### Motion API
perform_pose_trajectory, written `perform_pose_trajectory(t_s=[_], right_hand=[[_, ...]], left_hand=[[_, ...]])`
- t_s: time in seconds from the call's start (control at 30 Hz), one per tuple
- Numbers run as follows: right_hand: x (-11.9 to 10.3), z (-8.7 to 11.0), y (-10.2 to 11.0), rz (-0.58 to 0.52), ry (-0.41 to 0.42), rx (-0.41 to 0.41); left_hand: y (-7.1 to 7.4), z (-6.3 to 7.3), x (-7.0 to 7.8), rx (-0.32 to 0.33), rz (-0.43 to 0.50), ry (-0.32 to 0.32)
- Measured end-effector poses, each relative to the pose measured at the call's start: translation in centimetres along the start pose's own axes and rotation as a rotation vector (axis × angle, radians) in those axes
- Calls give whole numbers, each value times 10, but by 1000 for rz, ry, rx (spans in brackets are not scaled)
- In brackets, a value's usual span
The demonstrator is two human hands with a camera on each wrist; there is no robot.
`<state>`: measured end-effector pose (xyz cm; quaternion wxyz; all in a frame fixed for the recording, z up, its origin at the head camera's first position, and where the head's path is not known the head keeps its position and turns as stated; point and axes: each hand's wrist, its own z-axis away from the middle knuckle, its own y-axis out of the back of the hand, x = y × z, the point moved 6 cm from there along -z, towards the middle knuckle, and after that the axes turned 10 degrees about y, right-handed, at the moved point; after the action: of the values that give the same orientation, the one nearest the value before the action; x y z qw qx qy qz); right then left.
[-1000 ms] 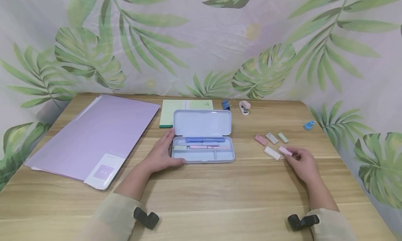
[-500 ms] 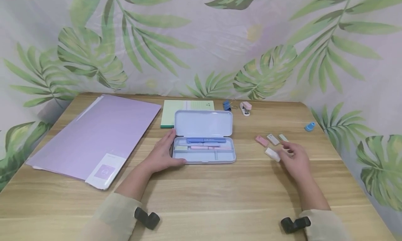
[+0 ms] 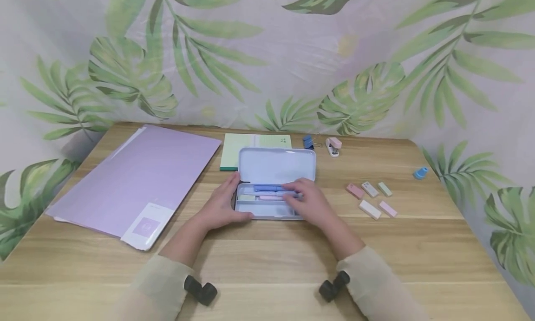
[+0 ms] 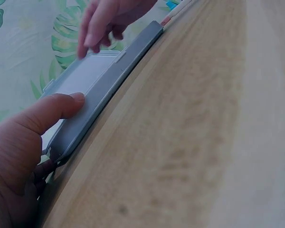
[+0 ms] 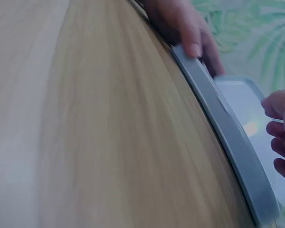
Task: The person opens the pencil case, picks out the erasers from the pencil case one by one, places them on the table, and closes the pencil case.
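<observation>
A pale blue pencil case (image 3: 267, 212) stands with its lid up in the head view. Inside lie a dark blue pen (image 3: 263, 188), a lighter pen and a pink pen (image 3: 269, 198), plus a small pale green block (image 3: 246, 198) at the left. My left hand (image 3: 221, 205) grips the case's left end, its thumb on the front edge. Over the right part of the case is my right hand (image 3: 311, 202), fingers loosely bent. It hides the pens' right ends. The left wrist view shows this right hand (image 4: 109, 21) above the case, with nothing visible in its fingers.
Several small erasers (image 3: 369, 209) lie right of the case. Farther back are a blue binder clip (image 3: 308, 142), a pink-and-white stapler (image 3: 333, 147) and a green notebook (image 3: 234, 151). A blue cone-shaped piece (image 3: 420, 173) sits far right. A large purple folder (image 3: 138, 181) covers the left.
My right hand has let go of the pink eraser, which now lies beside the white one, and has moved left over the pencil case. My left hand keeps its grip on the case.
</observation>
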<state>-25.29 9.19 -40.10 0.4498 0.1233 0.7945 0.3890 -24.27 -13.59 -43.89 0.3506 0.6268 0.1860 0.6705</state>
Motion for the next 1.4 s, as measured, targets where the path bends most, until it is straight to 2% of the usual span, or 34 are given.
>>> perform_pose_trajectory(t_s=[0.17, 0.27, 0.4, 0.77, 0.9, 1.1, 1.4], right_hand=[[-21, -22, -33, 103, 55, -159], [-29, -28, -46, 192, 106, -208], [-36, -32, -54, 288, 152, -212], [-47, -35, -56, 440, 123, -214], [-47, -36, -57, 392, 111, -175], [-38, -38, -58, 247, 23, -112], [-34, -47, -63, 132, -51, -117]], left_hand=[[0, 1, 0, 3, -1, -2], [0, 2, 0, 6, -10, -7], [1, 2, 0, 13, -11, -9], [0, 2, 1, 5, -6, 5], [1, 2, 0, 2, -8, 8], [2, 3, 0, 10, -11, 3], [1, 2, 1, 3, -9, 11]])
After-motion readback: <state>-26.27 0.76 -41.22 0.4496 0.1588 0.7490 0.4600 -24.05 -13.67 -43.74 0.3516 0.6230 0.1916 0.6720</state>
